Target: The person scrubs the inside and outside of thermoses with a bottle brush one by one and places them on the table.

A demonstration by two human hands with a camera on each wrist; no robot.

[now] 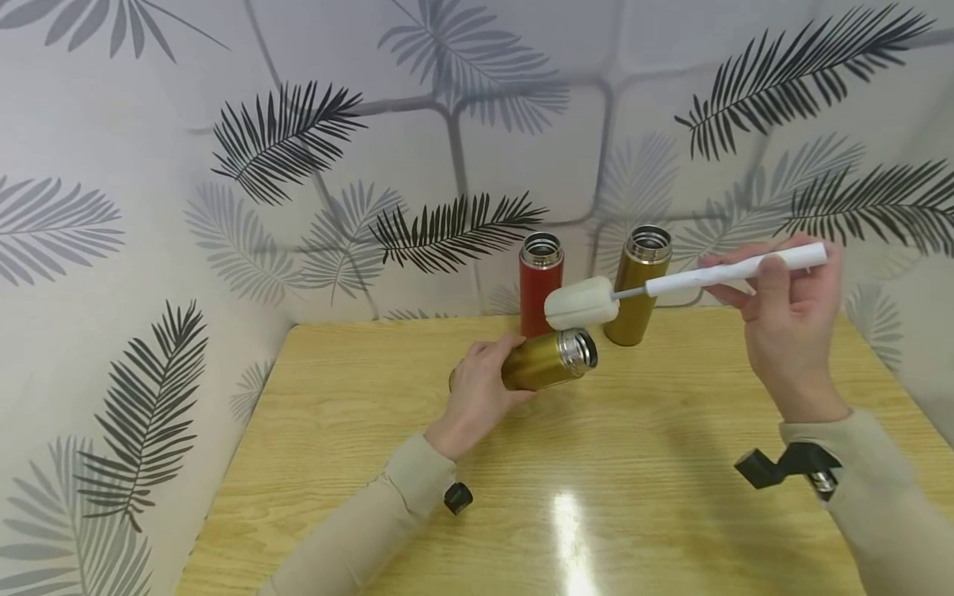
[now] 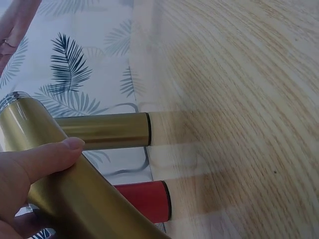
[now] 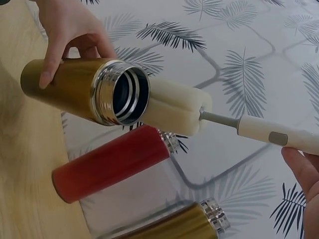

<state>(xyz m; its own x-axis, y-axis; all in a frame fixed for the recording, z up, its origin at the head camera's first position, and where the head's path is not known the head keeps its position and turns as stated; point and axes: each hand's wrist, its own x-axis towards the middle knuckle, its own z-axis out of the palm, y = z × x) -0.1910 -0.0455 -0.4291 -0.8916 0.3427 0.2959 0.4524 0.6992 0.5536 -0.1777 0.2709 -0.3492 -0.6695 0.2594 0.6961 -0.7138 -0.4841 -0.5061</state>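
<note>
My left hand (image 1: 477, 389) grips a gold thermos bottle (image 1: 538, 364) round its body. The bottle is tilted, its uncapped steel mouth (image 3: 130, 94) pointing to the right. In my right hand (image 1: 793, 323) is the white handle of a bottle brush (image 1: 734, 271), held with thumb and fingers. The brush's cream sponge head (image 1: 583, 304) is outside the bottle, just above and behind its mouth in the head view. In the left wrist view, the thumb (image 2: 55, 157) lies across the gold bottle's side.
A red thermos bottle (image 1: 538, 290) stands uncapped at the back of the wooden table (image 1: 358, 430). To its right stands a second gold thermos bottle (image 1: 633, 310), also uncapped. Behind them rises a wall (image 1: 522, 157) with a leaf pattern.
</note>
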